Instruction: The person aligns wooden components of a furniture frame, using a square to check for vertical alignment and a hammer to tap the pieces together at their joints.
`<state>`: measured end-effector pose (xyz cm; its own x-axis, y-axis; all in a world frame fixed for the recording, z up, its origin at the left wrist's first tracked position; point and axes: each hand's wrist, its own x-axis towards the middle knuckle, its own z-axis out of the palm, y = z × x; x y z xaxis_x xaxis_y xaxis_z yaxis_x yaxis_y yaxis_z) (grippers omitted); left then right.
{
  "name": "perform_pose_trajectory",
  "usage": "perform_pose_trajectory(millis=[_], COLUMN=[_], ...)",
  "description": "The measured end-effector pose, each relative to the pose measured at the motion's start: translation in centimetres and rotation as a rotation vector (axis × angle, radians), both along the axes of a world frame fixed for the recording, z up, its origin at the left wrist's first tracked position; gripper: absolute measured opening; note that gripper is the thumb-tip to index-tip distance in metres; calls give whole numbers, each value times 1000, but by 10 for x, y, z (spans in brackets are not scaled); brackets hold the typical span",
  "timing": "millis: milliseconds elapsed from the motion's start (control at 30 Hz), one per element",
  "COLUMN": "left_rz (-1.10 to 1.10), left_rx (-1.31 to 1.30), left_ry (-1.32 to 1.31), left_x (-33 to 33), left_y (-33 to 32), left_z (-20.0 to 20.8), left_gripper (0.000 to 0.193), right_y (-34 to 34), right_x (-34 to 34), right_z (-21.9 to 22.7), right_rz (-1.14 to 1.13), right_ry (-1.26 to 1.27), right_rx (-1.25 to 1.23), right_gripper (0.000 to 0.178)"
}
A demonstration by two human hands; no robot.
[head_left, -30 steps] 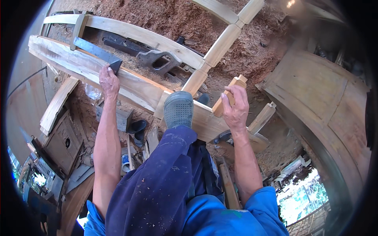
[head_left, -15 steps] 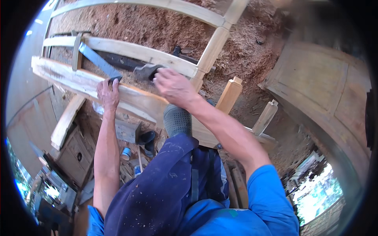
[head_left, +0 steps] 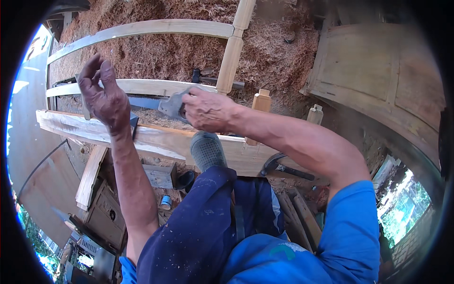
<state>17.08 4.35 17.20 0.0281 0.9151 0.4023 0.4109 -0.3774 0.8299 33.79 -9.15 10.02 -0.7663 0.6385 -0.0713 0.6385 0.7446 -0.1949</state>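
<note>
In my right hand (head_left: 208, 110) is the grey handle of a handsaw (head_left: 171, 105). Its toothed blade stretches left, between the pale rail and the thick wooden plank (head_left: 158, 135), and passes behind my left hand. My left hand (head_left: 105, 94) is raised above the plank, fingers loosely curled and apart, with nothing seen in it. A flat bluish piece with a dark edge (head_left: 134, 124) shows beside my left wrist, lying across the plank; most of it is hidden. My grey perforated shoe (head_left: 207, 150) rests on the plank's near side.
Beyond the plank lies a pale wooden frame (head_left: 156, 27) over reddish shavings (head_left: 265, 61). A claw hammer (head_left: 293, 171) sits right of my legs, near short upright wooden posts (head_left: 261, 105). A wooden panel (head_left: 359, 66) stands at right. A blue can (head_left: 165, 202) is at lower left.
My left hand has come off the bluish piece at the plank and risen away from me and to the left. My right hand keeps hold of the handsaw. The view has shifted.
</note>
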Motion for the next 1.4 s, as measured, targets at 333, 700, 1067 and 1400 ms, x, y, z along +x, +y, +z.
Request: perform_pose_trajectory(millis=[333,700,1067,1400], left_rz=[-71,-112,-1047,-1276], left_rx=[-274,-418,-583,-984], left_ry=[1230,637,680,871], left_x=[-219,-137,49,78], left_y=[-71,-85,-148,-147], left_z=[-148,-112,-109,-120], left_gripper=[74,47,50,40], right_y=[-201,-274,-260,-267], right_x=[122,45,57,44], right_z=[137,187,181,166], right_rz=[-1001,-1924,-2160,-2275], right_ry=[542,1177,1301,1683], right_rx=[-289,-547,-431,-726], right_gripper=[38,21,28,31])
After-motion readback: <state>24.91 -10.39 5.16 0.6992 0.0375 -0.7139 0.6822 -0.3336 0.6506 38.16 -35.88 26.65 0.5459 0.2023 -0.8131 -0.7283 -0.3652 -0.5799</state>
